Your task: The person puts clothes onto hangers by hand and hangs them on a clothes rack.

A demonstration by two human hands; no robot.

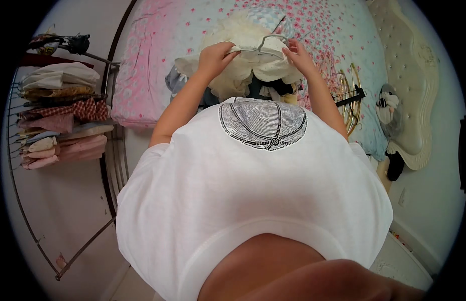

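Note:
A cream, ruffled dress (228, 80) is spread out in front of me over the bed, with a light grey clothes hanger (261, 46) at its top edge. My left hand (216, 58) is closed on the dress's left upper edge, where one arm of the hanger ends. On the other side, my right hand (298, 56) pinches the right upper edge of the dress near the hanger. The hanger's hook stands up between my hands. Dark and blue-grey clothes (258, 88) lie beneath the dress, partly hidden by my chest.
The bed has a pink and pale-blue flowered sheet (147, 60). On its right lie several gold and black hangers (350, 98) and a grey-and-white plush toy (388, 105), beside a tufted headboard (411, 65). At left, a metal rack (12, 150) carries several folded-looking hanging clothes (62, 110).

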